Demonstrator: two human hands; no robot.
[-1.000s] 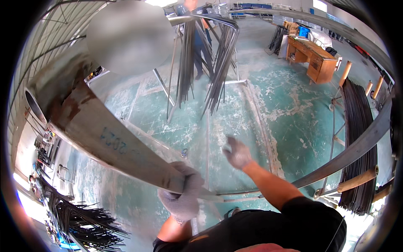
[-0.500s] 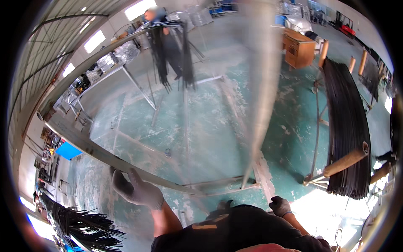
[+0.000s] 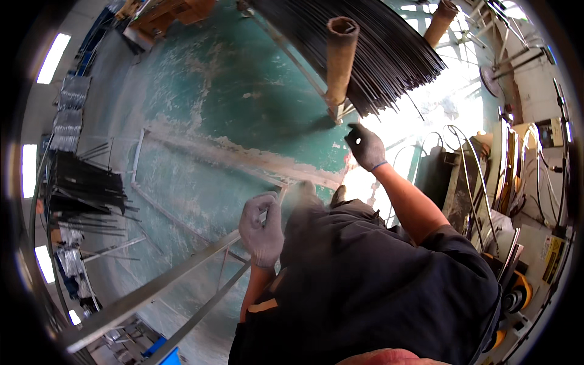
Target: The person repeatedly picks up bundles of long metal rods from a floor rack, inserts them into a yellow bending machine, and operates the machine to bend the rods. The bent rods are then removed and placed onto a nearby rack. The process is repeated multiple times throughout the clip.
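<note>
My left hand [image 3: 261, 229], in a grey glove, is held in front of my dark shirt with its fingers curled round toward the thumb. A small gap shows inside the curl, and I see nothing in it. The hand overlaps a grey metal rail [image 3: 164, 272]; whether they touch I cannot tell. My right hand [image 3: 367, 149], in a darker grey glove, reaches ahead to the right. Its thumb and finger close into a ring with light showing through and no object visible. Just beyond it are a brown upright tube [image 3: 341, 64] and a stack of long black rods [image 3: 380, 55].
A second brown tube [image 3: 440, 23] stands beyond the rods. A machine with looping cables [image 3: 471, 176] is at my right. More dark rods [image 3: 85, 184] hang on a rack at the left. A wooden cabinet [image 3: 172, 18] is at the far left, on a worn green floor [image 3: 243, 91].
The view has swung right toward the rod stack. My left hand has come off the rail and curled. My right arm has reached forward toward the rods.
</note>
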